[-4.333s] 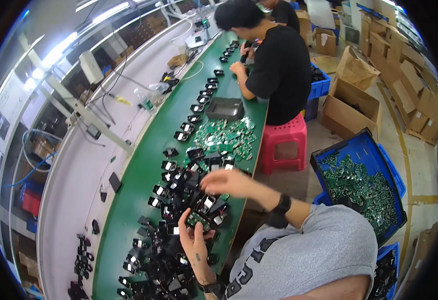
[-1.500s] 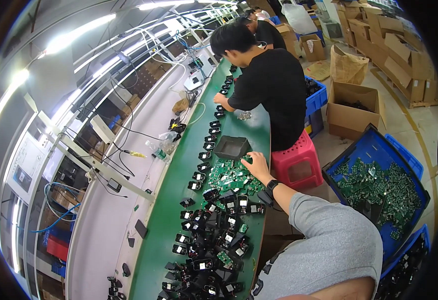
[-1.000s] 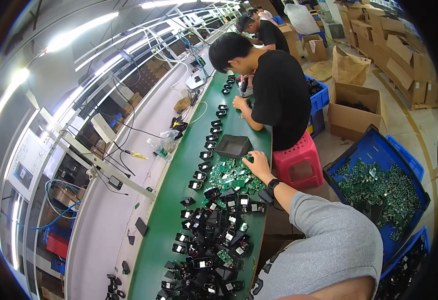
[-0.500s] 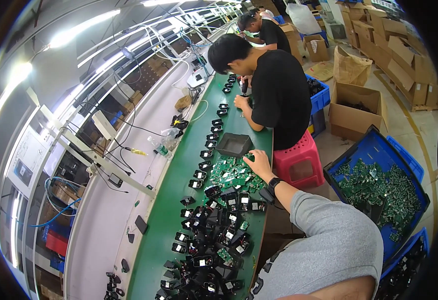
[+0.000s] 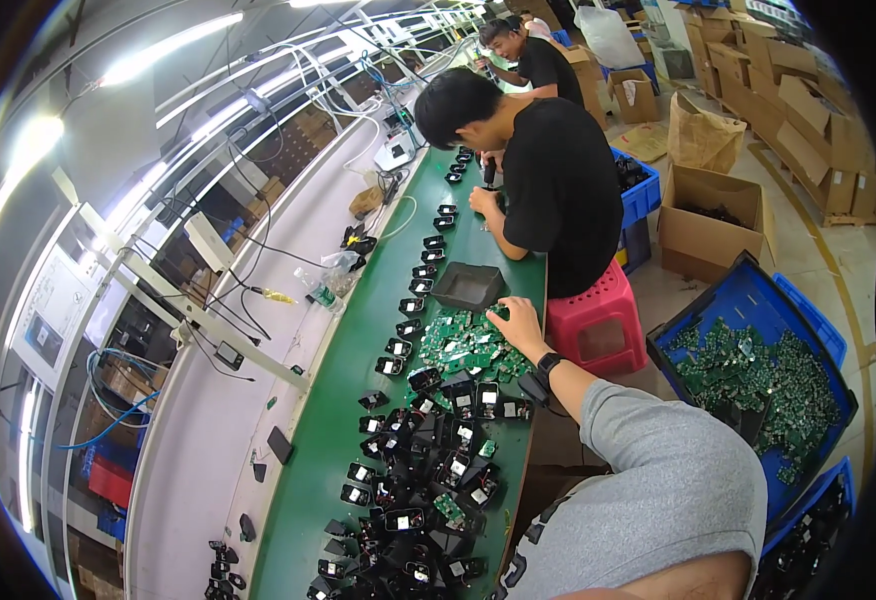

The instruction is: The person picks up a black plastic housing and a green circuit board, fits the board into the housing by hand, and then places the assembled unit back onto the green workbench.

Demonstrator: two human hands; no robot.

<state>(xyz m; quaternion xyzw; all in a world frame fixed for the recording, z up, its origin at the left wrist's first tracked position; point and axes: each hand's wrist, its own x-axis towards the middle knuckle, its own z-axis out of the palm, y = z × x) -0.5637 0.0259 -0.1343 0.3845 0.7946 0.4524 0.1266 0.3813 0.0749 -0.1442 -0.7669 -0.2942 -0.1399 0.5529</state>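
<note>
While the right hand is at the right edge of the pile, the green circuit boards lie loose and overlapping on the green table. Its thumb and fingers are curled downward; whether they pinch a board cannot be told, as the fingertips are hidden. Left hand: out of view, state unknown.

Handling estimate: each board light, stiff, rather fragile; components on the faces probably dislike pressure. Best grip judged to be by opposite bare edges, lifted singly, since neighbours may snag or slide.

Just beyond the pile sits a grey tray. Nearer the wearer, black casings are heaped, with a single board lying among them. Further out: on the right, a blue bin bearing more boards; up the table, a co-worker on a pink stool.
</note>
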